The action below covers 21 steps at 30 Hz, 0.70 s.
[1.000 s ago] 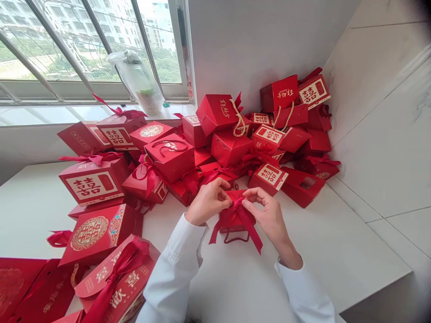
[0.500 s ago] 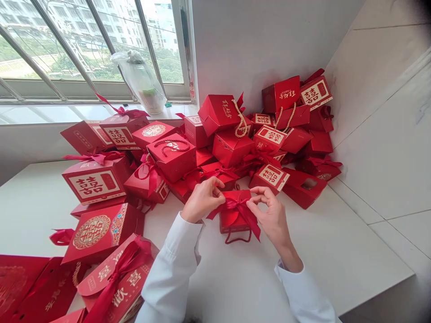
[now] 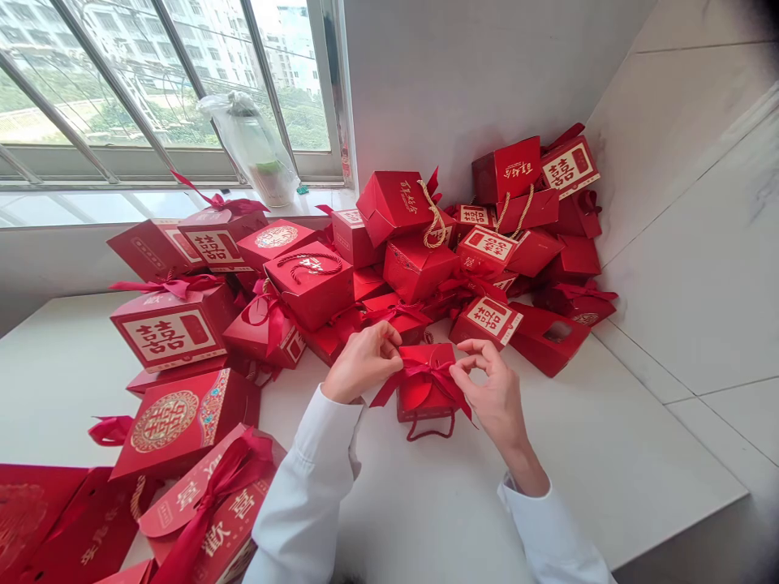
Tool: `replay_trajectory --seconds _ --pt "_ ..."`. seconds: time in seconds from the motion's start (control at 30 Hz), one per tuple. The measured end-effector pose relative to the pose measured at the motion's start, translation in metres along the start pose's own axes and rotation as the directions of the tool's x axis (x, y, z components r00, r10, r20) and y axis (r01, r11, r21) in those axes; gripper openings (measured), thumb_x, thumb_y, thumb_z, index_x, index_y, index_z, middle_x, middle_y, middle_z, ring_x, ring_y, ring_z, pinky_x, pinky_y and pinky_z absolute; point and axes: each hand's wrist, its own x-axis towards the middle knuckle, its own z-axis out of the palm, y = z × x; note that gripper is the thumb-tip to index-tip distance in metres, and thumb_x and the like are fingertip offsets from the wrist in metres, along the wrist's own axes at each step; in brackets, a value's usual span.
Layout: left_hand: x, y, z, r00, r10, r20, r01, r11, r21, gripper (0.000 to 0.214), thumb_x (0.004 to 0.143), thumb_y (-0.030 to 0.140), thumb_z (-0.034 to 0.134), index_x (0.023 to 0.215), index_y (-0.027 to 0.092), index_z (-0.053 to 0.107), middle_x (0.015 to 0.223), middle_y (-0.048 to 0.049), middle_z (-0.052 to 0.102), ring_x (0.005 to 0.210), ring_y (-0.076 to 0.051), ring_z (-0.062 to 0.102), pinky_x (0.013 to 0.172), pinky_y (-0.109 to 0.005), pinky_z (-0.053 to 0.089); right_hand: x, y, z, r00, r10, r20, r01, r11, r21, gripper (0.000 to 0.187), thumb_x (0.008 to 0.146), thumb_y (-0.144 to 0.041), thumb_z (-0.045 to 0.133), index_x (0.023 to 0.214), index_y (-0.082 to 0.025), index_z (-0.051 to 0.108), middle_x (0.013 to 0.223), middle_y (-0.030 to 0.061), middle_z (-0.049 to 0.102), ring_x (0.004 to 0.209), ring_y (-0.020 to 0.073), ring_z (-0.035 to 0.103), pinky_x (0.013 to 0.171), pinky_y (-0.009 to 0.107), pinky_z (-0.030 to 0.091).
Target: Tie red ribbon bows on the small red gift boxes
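Note:
In front of me on the white table stands a small red gift box (image 3: 415,405) with a dark red cord handle (image 3: 431,435) hanging at its near side. Across its top, a red ribbon (image 3: 428,371) is tied in a bow, with tails spreading to both sides. My left hand (image 3: 365,362) pinches the bow's left loop between thumb and fingers. On the other side, my right hand (image 3: 490,385) pinches the right loop, thumb and index finger pressed together. The fingertips hide the loop ends.
Behind the box, a heap of red gift boxes (image 3: 419,268) reaches the wall and corner. More boxes (image 3: 182,422) stand at the left, with a ribboned one (image 3: 213,503) near the front. A plastic-wrapped cup (image 3: 268,174) sits on the windowsill (image 3: 73,207) by the barred window.
My hands have drawn slightly apart, pulling the bow's loops outward to left and right. The box stays in place.

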Motion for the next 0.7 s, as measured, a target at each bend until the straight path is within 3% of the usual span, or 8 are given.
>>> replay_trajectory --seconds 0.17,0.3,0.37,0.5,0.7 --pt "-0.003 -0.001 -0.002 1.0 -0.004 0.017 0.005 0.998 -0.063 0.014 0.072 0.027 0.055 0.084 0.021 0.05 0.065 0.0035 0.064 0.061 -0.015 0.059 0.058 -0.023 0.043 0.001 0.001 -0.003 0.998 0.002 0.062 -0.002 1.0 -0.004 0.018 0.081 -0.033 0.056 0.096 -0.023 0.053 0.071 -0.0014 0.065 0.077 0.0187 0.063 0.074 0.029 0.045" --pt "-0.007 0.007 -0.002 0.999 0.01 -0.038 -0.008 0.998 0.061 0.017 0.076 0.036 0.057 0.073 0.021 0.048 0.062 0.0038 0.059 0.056 -0.013 0.052 0.051 -0.022 0.035 0.002 0.001 -0.005 0.996 0.017 0.092 -0.019 1.0 0.02 0.025 0.081 -0.042 0.057 0.097 -0.023 0.054 0.073 0.0 0.066 0.079 0.0197 0.063 0.075 0.03 0.045" --pt "-0.01 0.012 -0.001 0.995 0.065 -0.077 -0.051 0.985 0.163 0.021 0.076 0.033 0.059 0.065 0.02 0.047 0.06 0.0036 0.055 0.055 -0.012 0.048 0.05 -0.022 0.032 0.003 0.001 -0.004 0.995 0.015 0.094 -0.017 1.0 0.022 0.025 0.081 -0.043 0.058 0.096 -0.023 0.056 0.073 0.0001 0.066 0.079 0.0197 0.063 0.075 0.031 0.045" --pt "-0.014 0.02 0.008 0.985 0.172 0.005 -0.168 0.956 0.24 0.015 0.074 0.023 0.063 0.065 0.019 0.052 0.067 0.0014 0.058 0.063 -0.013 0.051 0.057 -0.022 0.035 0.004 0.001 -0.002 0.995 -0.001 0.097 -0.001 1.0 0.021 0.023 0.08 -0.04 0.059 0.095 -0.023 0.058 0.071 -0.0004 0.064 0.073 0.0187 0.062 0.074 0.031 0.046" --pt "-0.016 0.024 0.026 0.991 0.134 -0.018 -0.112 0.89 0.441 0.012 0.072 0.008 0.058 0.076 0.019 0.057 0.08 -0.0035 0.061 0.077 -0.019 0.055 0.062 -0.026 0.036 0.004 0.0 0.001 0.995 0.011 0.101 -0.013 1.0 0.02 0.018 0.08 -0.031 0.057 0.096 -0.023 0.059 0.071 -0.0018 0.064 0.071 0.0169 0.061 0.07 0.028 0.045"
